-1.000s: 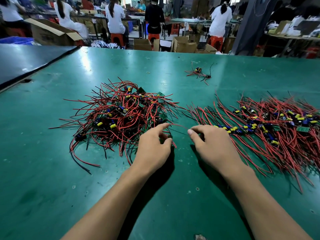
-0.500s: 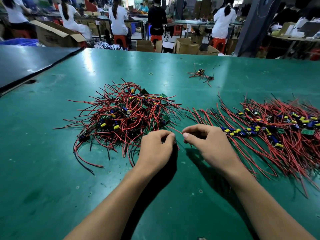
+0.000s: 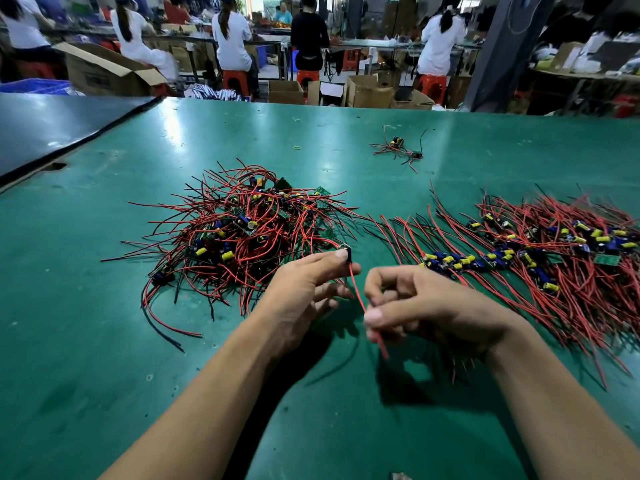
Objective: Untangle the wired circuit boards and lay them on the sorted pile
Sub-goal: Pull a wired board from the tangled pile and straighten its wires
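left hand pinching circuit board, right hand gripping red wire

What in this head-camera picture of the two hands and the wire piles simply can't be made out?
- Held circuit board: the left hand covers most of it, so its parts are unreadable.
- Sorted pile: the right frame edge cuts it off; its extent is unknown.
- Red wire: motion blur smears its lower end beside the right hand.
- Tangled pile: the boards underneath are buried by wires, so they can't be counted.
- Small cluster far back: too small to identify.
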Action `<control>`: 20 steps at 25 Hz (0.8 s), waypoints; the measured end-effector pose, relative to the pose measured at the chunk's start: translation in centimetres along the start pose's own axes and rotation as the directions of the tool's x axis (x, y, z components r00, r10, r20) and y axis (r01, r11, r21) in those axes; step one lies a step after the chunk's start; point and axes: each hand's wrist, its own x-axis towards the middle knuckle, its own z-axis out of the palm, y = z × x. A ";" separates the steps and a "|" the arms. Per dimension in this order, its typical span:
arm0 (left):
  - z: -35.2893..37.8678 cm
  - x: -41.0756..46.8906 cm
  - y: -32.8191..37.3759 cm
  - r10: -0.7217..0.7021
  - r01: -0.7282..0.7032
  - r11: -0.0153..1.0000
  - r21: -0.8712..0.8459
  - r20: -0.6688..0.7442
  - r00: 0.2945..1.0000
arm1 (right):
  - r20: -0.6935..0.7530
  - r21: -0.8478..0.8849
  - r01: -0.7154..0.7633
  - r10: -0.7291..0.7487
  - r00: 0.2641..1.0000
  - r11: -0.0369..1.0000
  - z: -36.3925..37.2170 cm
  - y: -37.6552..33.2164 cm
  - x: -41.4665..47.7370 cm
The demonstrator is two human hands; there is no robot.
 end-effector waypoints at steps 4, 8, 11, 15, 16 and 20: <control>-0.2 -0.2 -0.1 -0.053 0.055 0.998 -0.018 0.112 0.992 | -0.093 -0.109 -0.197 0.188 0.978 0.974 -0.2 0.1 0.1; 0.4 -0.4 -0.8 -0.112 0.104 0.994 0.043 0.291 0.950 | -0.445 -0.008 -0.172 0.150 0.883 0.985 -1.0 0.9 1.5; 0.7 -0.5 -1.3 -0.063 0.035 0.994 0.103 0.281 0.958 | -0.490 0.023 -0.026 0.034 0.871 0.999 -1.0 1.6 1.9; 0.9 -0.8 -1.7 0.110 -0.164 0.952 0.258 0.212 0.971 | -0.601 0.053 0.071 -0.025 0.799 0.996 -0.9 1.8 2.2; 1.0 -0.8 -1.8 0.151 -0.210 0.929 0.305 0.205 0.967 | -0.616 0.072 0.092 -0.028 0.787 0.993 -0.9 2.0 2.3; 1.3 -0.9 -1.9 0.269 -0.324 0.868 0.375 0.192 0.944 | -0.664 0.103 0.164 -0.055 0.746 0.981 -0.8 2.1 2.5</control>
